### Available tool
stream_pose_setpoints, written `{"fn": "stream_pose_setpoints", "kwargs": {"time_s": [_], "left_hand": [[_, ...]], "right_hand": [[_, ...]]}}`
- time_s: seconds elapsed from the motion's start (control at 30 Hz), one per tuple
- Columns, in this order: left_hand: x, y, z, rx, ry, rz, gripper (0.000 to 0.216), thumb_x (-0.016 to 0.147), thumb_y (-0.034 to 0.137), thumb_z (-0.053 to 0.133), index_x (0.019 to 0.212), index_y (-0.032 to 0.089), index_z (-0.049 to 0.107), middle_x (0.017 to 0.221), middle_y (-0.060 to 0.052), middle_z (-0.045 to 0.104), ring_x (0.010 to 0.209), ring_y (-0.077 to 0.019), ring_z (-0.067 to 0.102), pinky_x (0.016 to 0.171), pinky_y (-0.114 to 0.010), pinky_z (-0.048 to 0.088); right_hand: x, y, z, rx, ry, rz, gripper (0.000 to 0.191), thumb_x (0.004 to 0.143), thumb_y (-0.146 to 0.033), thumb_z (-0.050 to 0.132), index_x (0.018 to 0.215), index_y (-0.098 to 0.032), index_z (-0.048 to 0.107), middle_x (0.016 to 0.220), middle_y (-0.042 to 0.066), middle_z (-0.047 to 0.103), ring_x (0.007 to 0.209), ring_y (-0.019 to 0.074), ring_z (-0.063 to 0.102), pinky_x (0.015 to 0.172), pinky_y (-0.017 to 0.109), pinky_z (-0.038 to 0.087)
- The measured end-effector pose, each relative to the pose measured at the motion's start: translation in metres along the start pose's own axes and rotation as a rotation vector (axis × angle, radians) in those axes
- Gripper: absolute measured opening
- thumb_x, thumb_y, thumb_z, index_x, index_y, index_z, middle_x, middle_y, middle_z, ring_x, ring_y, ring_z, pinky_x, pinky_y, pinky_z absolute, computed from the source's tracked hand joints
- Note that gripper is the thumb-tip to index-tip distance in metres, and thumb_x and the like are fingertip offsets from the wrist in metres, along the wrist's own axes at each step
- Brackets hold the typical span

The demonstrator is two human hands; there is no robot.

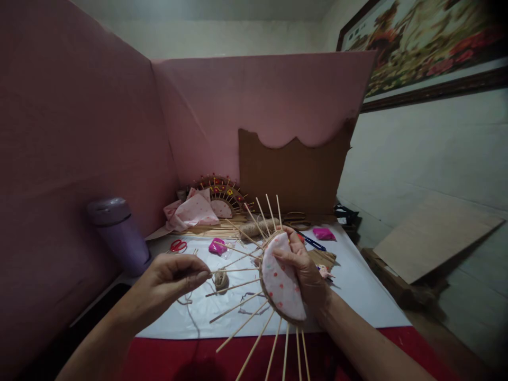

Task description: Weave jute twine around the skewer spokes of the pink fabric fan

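Note:
My right hand (301,262) grips a half-round piece (280,280) covered in white fabric with small red-orange dots, thumb on its face and fingers behind. Thin wooden sticks (238,305) fan out from its curved edge, which is bound with brown cord. My left hand (174,280) pinches jute twine (236,260) just beside one stick's tip; the twine runs taut to the curved edge. Whether the fingertips also touch that stick is unclear. Behind the sticks lies a small ball of twine (221,280), and loose twine hangs below my left hand.
A purple tumbler (121,233) stands at the left. Further back are red-handled scissors (178,245), pink packets (217,246), a twine roll (257,227), dotted cloth (194,209) and a decorated half-round fan (226,193). A blue cutter (311,241) lies right; cardboard (293,177) leans behind.

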State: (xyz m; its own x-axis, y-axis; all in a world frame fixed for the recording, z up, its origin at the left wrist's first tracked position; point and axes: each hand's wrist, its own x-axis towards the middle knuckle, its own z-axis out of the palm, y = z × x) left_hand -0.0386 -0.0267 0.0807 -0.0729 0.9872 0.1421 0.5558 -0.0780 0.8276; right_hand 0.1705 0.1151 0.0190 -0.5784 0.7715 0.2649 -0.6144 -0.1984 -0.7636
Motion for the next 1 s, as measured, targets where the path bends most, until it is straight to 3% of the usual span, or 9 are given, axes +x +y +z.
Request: {"fn": "stream_pose_setpoints", "kwargs": {"time_s": [0.23,0.47,0.6,0.73,0.83,0.9,1.0], "left_hand": [[-0.001,-0.001,-0.001,-0.025,0.039,-0.030,0.024,0.075,0.038,0.058,0.066,0.017,0.063,0.056,0.002,0.043,0.054,-0.0106,0.035,0.048,-0.021,0.029],[-0.001,-0.009,-0.002,-0.148,0.041,-0.097,0.023,0.070,0.039,0.062,0.065,0.016,0.064,0.055,0.002,0.043,0.054,-0.0104,0.035,0.048,-0.021,0.027],[0.009,-0.023,0.016,-0.325,0.011,-0.205,0.022,0.064,0.034,0.067,0.061,0.013,0.063,0.048,0.004,0.043,0.047,-0.0073,0.029,0.043,-0.020,0.020],[0.022,-0.034,0.049,-0.604,-0.091,-0.388,0.022,0.063,0.028,0.067,0.053,0.014,0.054,0.038,0.009,0.031,0.036,-0.0034,0.017,0.037,-0.018,0.009],[0.027,-0.034,0.066,-0.817,-0.064,-0.401,0.015,0.066,0.020,0.063,0.054,0.013,0.056,0.045,0.002,0.048,0.040,-0.0068,0.040,0.036,-0.016,0.025],[0.027,-0.032,0.070,-0.987,0.037,-0.401,0.007,0.066,0.011,0.060,0.060,0.011,0.060,0.062,-0.006,0.061,0.059,-0.0127,0.056,0.048,-0.019,0.041],[0.028,-0.025,0.069,-1.333,0.251,-0.393,0.012,0.067,0.001,0.055,0.065,0.011,0.060,0.081,-0.010,0.065,0.083,-0.0177,0.061,0.070,-0.026,0.048]], "right_hand": [[0.000,-0.001,0.000,-0.002,-0.009,-0.004,0.042,0.073,-0.009,0.056,0.107,-0.030,0.041,0.080,-0.004,0.053,0.064,0.0086,0.053,0.059,0.020,0.043],[-0.002,-0.011,0.001,-0.017,-0.034,0.033,0.044,0.071,-0.010,0.056,0.107,-0.031,0.039,0.081,-0.003,0.056,0.065,0.0116,0.056,0.062,0.026,0.046],[-0.003,-0.011,0.002,0.037,-0.045,0.039,0.041,0.070,-0.010,0.056,0.104,-0.029,0.042,0.080,-0.004,0.056,0.064,0.0104,0.055,0.061,0.024,0.045],[-0.003,-0.009,0.003,0.090,-0.017,0.046,0.043,0.069,-0.010,0.057,0.105,-0.028,0.043,0.079,-0.004,0.056,0.064,0.0099,0.055,0.061,0.022,0.045],[-0.001,-0.008,0.001,0.129,0.016,0.054,0.041,0.069,-0.012,0.058,0.104,-0.029,0.045,0.079,-0.004,0.057,0.062,0.0100,0.055,0.060,0.022,0.046],[0.000,-0.007,-0.002,0.146,0.033,0.058,0.040,0.069,-0.013,0.059,0.103,-0.029,0.046,0.079,-0.004,0.058,0.062,0.0104,0.055,0.058,0.023,0.045],[0.002,-0.005,-0.005,0.168,0.058,0.065,0.040,0.068,-0.012,0.059,0.103,-0.029,0.046,0.081,-0.004,0.058,0.062,0.0100,0.055,0.057,0.022,0.045]]}}
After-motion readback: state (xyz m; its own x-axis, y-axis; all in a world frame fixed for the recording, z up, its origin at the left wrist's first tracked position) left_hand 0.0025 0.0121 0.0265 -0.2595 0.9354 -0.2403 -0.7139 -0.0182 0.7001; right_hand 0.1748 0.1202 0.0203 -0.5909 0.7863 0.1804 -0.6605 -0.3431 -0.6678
